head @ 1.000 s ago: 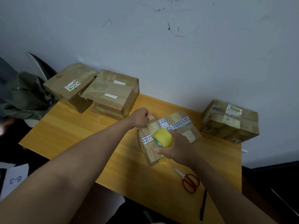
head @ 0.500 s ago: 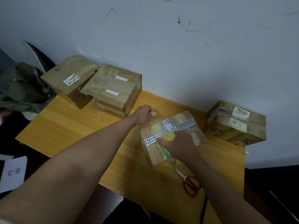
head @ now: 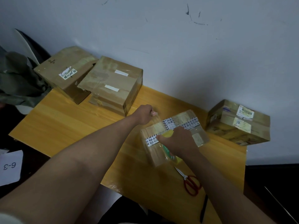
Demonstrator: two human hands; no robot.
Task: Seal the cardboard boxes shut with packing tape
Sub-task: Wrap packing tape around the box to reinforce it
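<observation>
Tape roll (head: pixel 171 155) lowered down box (head: pixel 163 143) front, right hand (head: pixel 179 141) holding; left hand (head: pixel 144 114) pinching tape end.

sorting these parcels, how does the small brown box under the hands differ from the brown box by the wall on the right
The small brown cardboard box under the hands wears a black-and-white striped printed strip; the brown cardboard box by the wall on the right carries white shipping labels. The first is narrower and is being taped by the left hand and right hand; the second sits untouched. Both rest on the yellow wooden table.
</observation>
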